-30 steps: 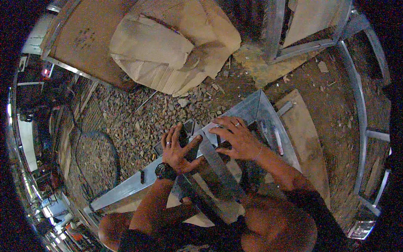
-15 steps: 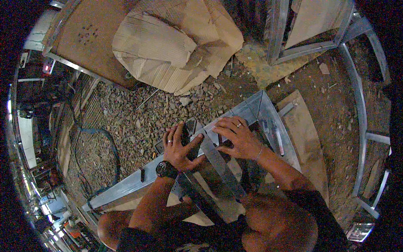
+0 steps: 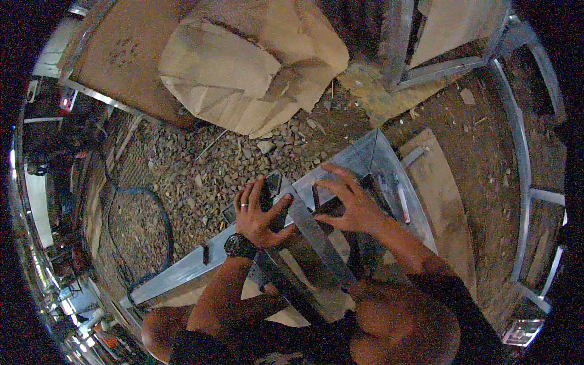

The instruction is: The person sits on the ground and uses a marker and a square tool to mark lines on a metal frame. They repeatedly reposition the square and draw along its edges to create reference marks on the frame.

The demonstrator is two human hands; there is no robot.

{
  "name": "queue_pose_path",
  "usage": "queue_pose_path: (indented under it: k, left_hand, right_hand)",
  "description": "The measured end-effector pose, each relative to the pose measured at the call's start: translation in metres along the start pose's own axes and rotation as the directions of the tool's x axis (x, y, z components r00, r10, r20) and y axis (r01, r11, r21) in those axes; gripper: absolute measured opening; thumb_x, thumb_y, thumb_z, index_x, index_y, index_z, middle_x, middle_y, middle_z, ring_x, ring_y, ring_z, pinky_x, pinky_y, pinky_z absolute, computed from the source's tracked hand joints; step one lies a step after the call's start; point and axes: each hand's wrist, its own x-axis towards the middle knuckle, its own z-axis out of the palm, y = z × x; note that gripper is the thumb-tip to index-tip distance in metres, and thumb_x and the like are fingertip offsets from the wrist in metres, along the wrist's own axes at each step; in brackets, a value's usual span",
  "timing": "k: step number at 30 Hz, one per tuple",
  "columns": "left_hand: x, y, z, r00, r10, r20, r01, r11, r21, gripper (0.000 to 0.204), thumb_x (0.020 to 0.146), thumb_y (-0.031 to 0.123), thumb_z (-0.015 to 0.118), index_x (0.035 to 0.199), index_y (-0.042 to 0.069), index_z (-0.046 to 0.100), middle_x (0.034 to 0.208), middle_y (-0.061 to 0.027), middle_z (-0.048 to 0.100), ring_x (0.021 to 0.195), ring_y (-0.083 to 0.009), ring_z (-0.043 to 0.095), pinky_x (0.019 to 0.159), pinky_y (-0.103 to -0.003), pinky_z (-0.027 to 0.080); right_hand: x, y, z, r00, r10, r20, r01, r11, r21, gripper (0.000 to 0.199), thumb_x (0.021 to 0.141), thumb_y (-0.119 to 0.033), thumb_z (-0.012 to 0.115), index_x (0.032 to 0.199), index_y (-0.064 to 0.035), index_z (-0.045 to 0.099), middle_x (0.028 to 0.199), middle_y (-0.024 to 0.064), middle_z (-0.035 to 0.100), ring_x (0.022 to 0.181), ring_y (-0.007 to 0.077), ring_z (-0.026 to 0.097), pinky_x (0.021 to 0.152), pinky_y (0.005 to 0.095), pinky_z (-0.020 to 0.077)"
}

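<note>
One metal frame [image 3: 181, 272] is silver-grey; its surface streaky.

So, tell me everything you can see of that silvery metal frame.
The metal frame looks scuffed. Its long beam slants from lower left to a pointed corner at upper right, where another side turns down. A bar runs down from the beam. The left hand spreads across the beam; whether the right hand touches is unclear.

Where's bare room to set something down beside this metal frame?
Mostly bare: the tan sheet right of the metal frame, with a short metal strip at its top; then brown soil, lightly littered, up to the curved rail. Crowded: around the left hand and right hand, a crossing bar between them.
</note>
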Motion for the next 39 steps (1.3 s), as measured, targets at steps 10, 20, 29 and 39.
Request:
queue_pose_path:
  k: [10, 20, 29, 39]
  left_hand:
    - [-0.001, -0.007, 0.006, 0.999, 0.028, -0.018, -0.028, 1.0, 0.0, 0.081, 0.067, 0.062, 0.086, 0.144, 0.043, 0.066, 0.169, -0.0258, 0.031, 0.151, -0.0486, 0.036, 0.12, -0.066, 0.025]
    - [-0.003, -0.003, 0.005, 0.996, 0.045, -0.077, -0.042, 0.998, 0.045, 0.081, 0.064, 0.062, 0.088, 0.141, 0.042, 0.069, 0.167, -0.0274, 0.034, 0.147, -0.0483, 0.04, 0.12, -0.063, 0.028]
    - [-0.004, -0.001, -0.001, 1.0, 0.009, 0.008, -0.009, 0.999, 0.031, 0.079, 0.066, 0.061, 0.087, 0.141, 0.042, 0.068, 0.169, -0.0268, 0.031, 0.15, -0.0496, 0.037, 0.121, -0.065, 0.025]
    - [-0.001, -0.001, 0.002, 1.0, 0.01, -0.002, -0.011, 1.0, -0.016, 0.077, 0.072, 0.06, 0.083, 0.144, 0.043, 0.065, 0.171, -0.0257, 0.027, 0.15, -0.049, 0.036, 0.121, -0.068, 0.022]
  right_hand:
    - [-0.02, -0.001, -0.001, 0.985, 0.076, -0.153, -0.092, 0.991, -0.098, 0.051, 0.085, -0.018, 0.086, 0.129, -0.0028, 0.067, 0.154, 0.0189, 0.051, 0.143, 0.0427, 0.048, 0.119, 0.0528, 0.0414]
    - [-0.019, -0.002, 0.006, 0.984, 0.066, -0.166, -0.088, 0.987, -0.131, 0.039, 0.087, -0.014, 0.079, 0.125, -0.0038, 0.072, 0.151, 0.019, 0.054, 0.14, 0.041, 0.05, 0.117, 0.053, 0.0416]
    - [-0.052, -0.026, -0.028, 0.873, 0.242, -0.424, -0.396, 0.859, -0.324, 0.037, 0.091, -0.017, 0.078, 0.126, -0.0051, 0.071, 0.144, 0.0213, 0.058, 0.129, 0.0426, 0.056, 0.112, 0.0538, 0.0424]
    - [-0.131, 0.015, -0.046, 0.75, 0.288, -0.596, -0.591, 0.696, -0.407, 0.033, 0.097, -0.016, 0.076, 0.126, -0.0032, 0.066, 0.119, 0.0175, 0.067, 0.109, 0.0367, 0.062, 0.098, 0.0502, 0.0486]
